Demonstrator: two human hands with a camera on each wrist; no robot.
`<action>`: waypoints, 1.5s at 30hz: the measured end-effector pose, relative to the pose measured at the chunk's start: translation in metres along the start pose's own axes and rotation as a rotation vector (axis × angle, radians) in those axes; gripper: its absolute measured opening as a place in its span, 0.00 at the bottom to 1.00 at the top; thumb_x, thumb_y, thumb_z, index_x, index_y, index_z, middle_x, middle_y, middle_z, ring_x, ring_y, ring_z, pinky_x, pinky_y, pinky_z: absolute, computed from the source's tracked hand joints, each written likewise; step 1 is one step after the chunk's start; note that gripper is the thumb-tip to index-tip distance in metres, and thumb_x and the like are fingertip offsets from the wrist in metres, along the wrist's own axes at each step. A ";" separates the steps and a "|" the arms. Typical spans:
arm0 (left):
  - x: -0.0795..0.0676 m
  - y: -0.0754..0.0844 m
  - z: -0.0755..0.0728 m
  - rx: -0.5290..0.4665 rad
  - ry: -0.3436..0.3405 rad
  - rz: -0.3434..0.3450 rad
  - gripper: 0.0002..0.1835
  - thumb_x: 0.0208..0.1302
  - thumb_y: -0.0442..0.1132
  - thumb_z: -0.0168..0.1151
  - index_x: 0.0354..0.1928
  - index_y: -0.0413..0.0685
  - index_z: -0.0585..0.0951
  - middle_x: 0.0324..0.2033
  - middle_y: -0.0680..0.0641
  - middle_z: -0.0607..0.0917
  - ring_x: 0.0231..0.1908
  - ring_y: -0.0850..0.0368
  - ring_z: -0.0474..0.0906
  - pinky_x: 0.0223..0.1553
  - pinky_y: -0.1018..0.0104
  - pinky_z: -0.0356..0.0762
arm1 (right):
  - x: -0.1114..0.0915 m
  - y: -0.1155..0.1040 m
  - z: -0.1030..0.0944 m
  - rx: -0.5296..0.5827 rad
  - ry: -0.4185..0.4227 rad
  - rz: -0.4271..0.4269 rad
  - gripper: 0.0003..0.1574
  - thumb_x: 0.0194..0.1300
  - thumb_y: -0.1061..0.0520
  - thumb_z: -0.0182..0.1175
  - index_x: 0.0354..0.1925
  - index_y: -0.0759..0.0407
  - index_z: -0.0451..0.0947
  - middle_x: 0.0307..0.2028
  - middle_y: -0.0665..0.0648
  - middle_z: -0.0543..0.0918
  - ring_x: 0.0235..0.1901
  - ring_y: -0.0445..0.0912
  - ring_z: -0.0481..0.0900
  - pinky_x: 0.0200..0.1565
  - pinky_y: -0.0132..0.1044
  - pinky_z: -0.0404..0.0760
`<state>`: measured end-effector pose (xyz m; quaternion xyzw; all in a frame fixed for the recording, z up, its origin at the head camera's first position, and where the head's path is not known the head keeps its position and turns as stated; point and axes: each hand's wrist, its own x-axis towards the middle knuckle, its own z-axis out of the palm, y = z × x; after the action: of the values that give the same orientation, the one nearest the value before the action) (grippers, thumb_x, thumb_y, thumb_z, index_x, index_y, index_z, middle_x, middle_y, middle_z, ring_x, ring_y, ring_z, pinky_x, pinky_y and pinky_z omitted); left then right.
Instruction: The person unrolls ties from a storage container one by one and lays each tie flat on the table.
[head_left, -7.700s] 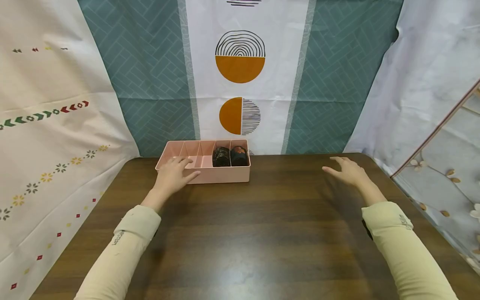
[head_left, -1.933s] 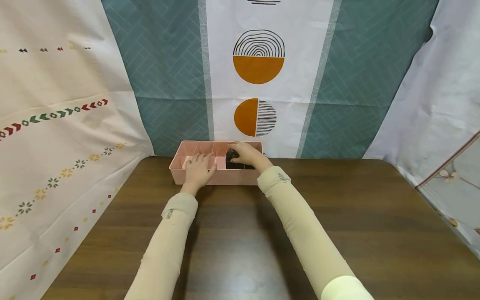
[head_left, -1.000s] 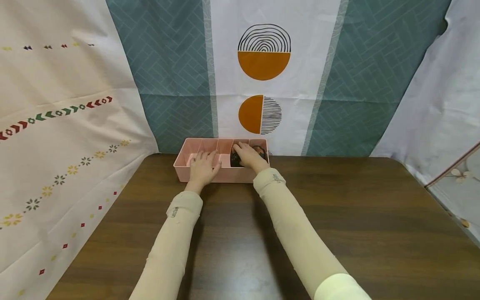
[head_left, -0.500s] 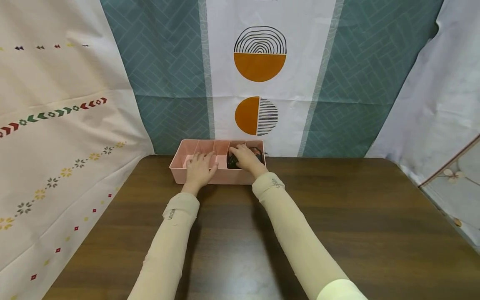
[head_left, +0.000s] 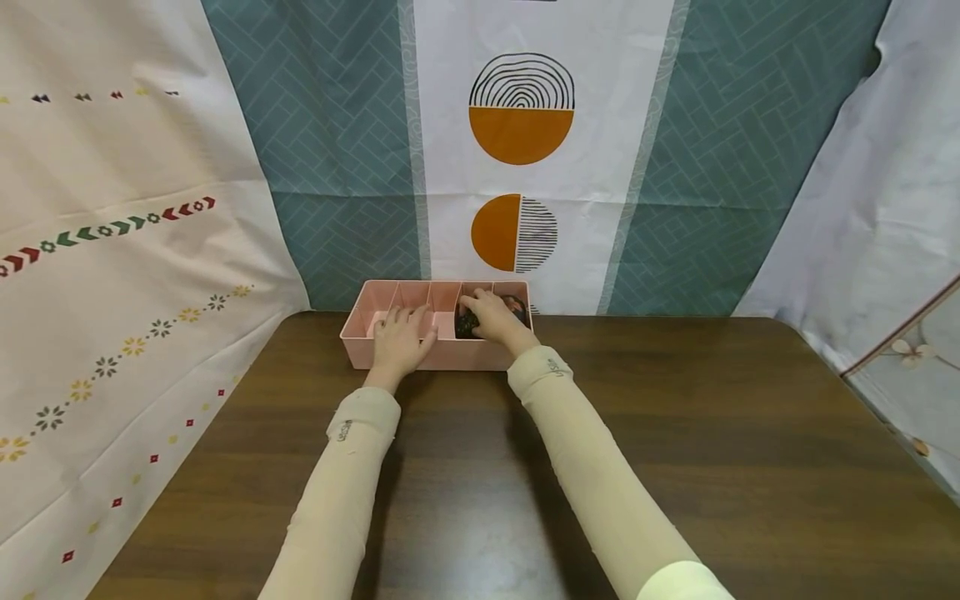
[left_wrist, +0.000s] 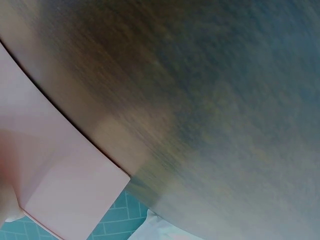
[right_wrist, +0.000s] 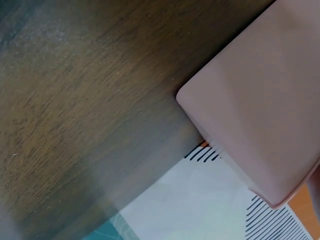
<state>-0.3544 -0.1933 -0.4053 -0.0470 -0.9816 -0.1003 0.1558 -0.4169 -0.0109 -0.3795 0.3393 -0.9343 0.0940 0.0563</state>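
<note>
A long pink divided box stands at the back of the table. My left hand reaches over its front wall, fingers spread over the left compartments. My right hand reaches into the fourth compartment, its fingers curled over a black, gold-speckled, rounded jar that it mostly covers. A second dark jar with a reddish pattern sits in the rightmost compartment, partly hidden behind that hand. In the wrist views the pink wall of the box fills one side, and the fingers are largely out of sight.
The brown wooden table stretches in front of the box and to its right. A patterned curtain hangs just behind the box. Printed cloth borders the left side, and pale cloth the right.
Both hands have come to the box, the right one from the table's right side. Lately the right hand shifted slightly, uncovering the reddish-patterned jar. In the last half second, almost nothing moved.
</note>
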 end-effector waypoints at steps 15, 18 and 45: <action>0.001 0.002 0.000 -0.001 0.007 -0.007 0.29 0.69 0.56 0.42 0.67 0.51 0.66 0.62 0.40 0.72 0.65 0.40 0.61 0.59 0.39 0.61 | -0.005 -0.002 -0.006 0.059 0.011 -0.016 0.16 0.56 0.65 0.67 0.43 0.58 0.76 0.47 0.61 0.74 0.49 0.53 0.71 0.54 0.43 0.75; 0.001 0.000 0.002 0.001 -0.003 -0.012 0.29 0.69 0.56 0.41 0.67 0.52 0.65 0.62 0.40 0.71 0.65 0.40 0.61 0.59 0.39 0.61 | -0.004 -0.001 -0.006 0.063 0.005 -0.017 0.15 0.55 0.65 0.67 0.42 0.58 0.77 0.46 0.60 0.74 0.48 0.53 0.72 0.53 0.43 0.76; 0.001 0.000 0.000 -0.012 -0.023 -0.010 0.30 0.69 0.56 0.41 0.68 0.50 0.64 0.62 0.39 0.70 0.66 0.40 0.59 0.61 0.38 0.58 | -0.020 -0.002 -0.023 0.093 0.030 -0.091 0.16 0.54 0.66 0.67 0.41 0.57 0.77 0.48 0.60 0.74 0.51 0.52 0.72 0.60 0.44 0.72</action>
<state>-0.3551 -0.1937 -0.4050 -0.0439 -0.9829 -0.1063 0.1439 -0.3993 0.0046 -0.3604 0.3823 -0.9115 0.1399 0.0588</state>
